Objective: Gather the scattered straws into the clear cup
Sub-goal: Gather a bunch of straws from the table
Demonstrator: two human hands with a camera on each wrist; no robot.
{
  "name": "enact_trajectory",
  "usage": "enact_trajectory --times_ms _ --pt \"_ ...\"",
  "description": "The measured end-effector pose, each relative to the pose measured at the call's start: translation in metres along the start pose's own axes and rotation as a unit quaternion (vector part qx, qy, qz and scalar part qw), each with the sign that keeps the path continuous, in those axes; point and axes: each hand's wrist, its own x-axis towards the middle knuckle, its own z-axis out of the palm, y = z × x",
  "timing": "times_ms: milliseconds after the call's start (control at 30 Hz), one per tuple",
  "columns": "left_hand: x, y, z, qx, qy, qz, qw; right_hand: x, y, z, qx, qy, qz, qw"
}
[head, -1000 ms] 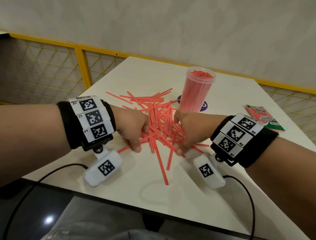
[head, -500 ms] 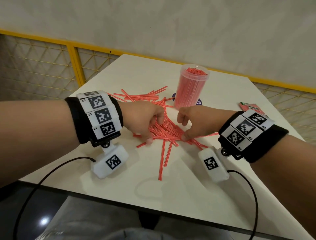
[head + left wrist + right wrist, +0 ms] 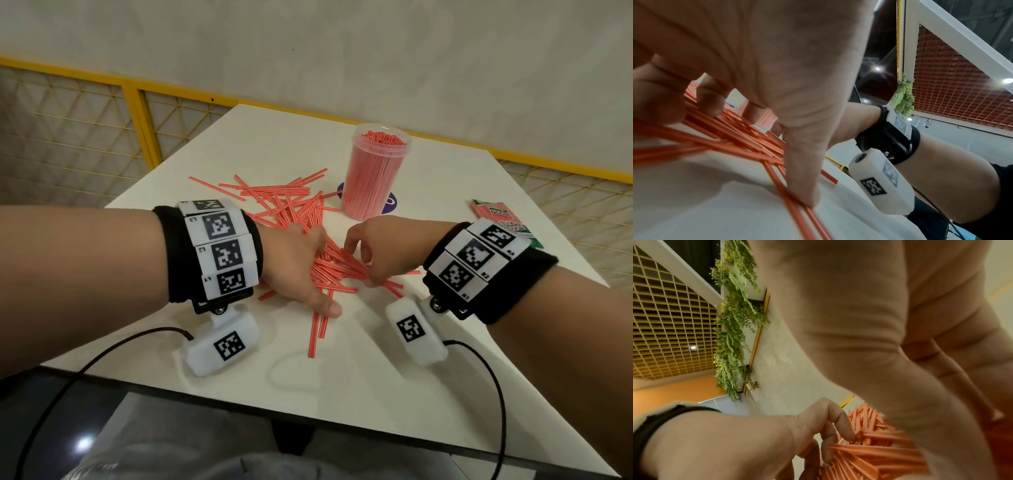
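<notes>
A: Which step is in hand here?

B: The raking-together step, I'd judge. Both hands sit in the pile of loose straws (image 3: 310,250) on the white bench (image 3: 239,394). The left hand (image 3: 294,267) lies on the pile's left side, fingers (image 3: 711,100) spread apart and bent down onto the straws, thumb pressed flat on a few of them at the near edge. The right hand (image 3: 380,250) comes in from the other side.

A: Is the right hand holding anything?

B: Its fingers (image 3: 356,240) are curled over the straws and touch them, but whether they actually pinch a bundle I cannot tell; the wrist view is mostly palm and blur.

A: And the clear cup?

B: The clear cup (image 3: 376,174) stands upright just beyond the pile, on a dark round mat (image 3: 390,205), already packed nearly full with straws. Many still lie fanned out on the bench, some reaching toward the far left, a few trailing toward the near edge.

A: So what does the next move call for?

B: Probably drawing the two hands together so the straws line up side by side, then closing on the bundle and lifting it. The cup looks crowded, so the ends would need to be aligned and fed in upright. A green and red packet (image 3: 503,221) lies off to the right, out of the way.
</notes>
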Motion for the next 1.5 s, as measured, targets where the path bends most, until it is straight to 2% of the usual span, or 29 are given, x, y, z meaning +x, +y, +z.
enact_trajectory --times_ms 200,433,567,633,700,767,833,967,1067,1300,1500 --pt "0.002 -0.008 -0.012 -0.021 -0.033 0.023 0.999 -0.007 0.011 0.0 -0.002 -0.026 0.03 0.999" --pt "0.005 -0.021 -0.016 -0.06 -0.028 0.099 0.993 -0.005 0.015 0.0 -0.002 0.014 0.009 1.0" --pt "0.008 -0.025 -0.016 -0.058 0.026 0.124 0.99 -0.004 0.012 -0.002 0.035 0.04 -0.019 0.998" --pt "0.007 -0.028 -0.019 -0.039 0.054 0.113 0.991 -0.002 0.013 -0.004 0.047 0.062 -0.022 0.997" --pt "0.005 -0.034 -0.024 -0.024 0.049 0.086 0.995 0.001 0.012 -0.006 0.045 0.089 -0.019 0.995" --pt "0.004 -0.04 -0.027 0.0 0.023 0.059 0.998 0.003 0.007 -0.007 0.036 0.074 -0.01 0.997" --pt "0.005 -0.043 -0.027 0.02 0.007 0.037 0.999 0.006 0.001 -0.007 -0.004 0.029 -0.007 1.0" --pt "0.013 -0.039 -0.024 0.02 -0.009 0.03 0.999 0.013 -0.013 -0.007 -0.051 -0.026 -0.007 0.998" --pt "0.02 -0.031 -0.027 -0.006 -0.006 0.037 0.999 0.014 -0.02 -0.007 -0.03 -0.032 0.006 0.999" --pt "0.032 -0.006 -0.03 0.025 0.054 0.094 0.994 0.005 -0.018 -0.002 -0.025 -0.03 -0.007 0.999" --pt "0.033 -0.003 -0.029 -0.065 0.075 0.122 0.987 0.001 -0.001 -0.001 -0.002 -0.004 0.005 1.0"
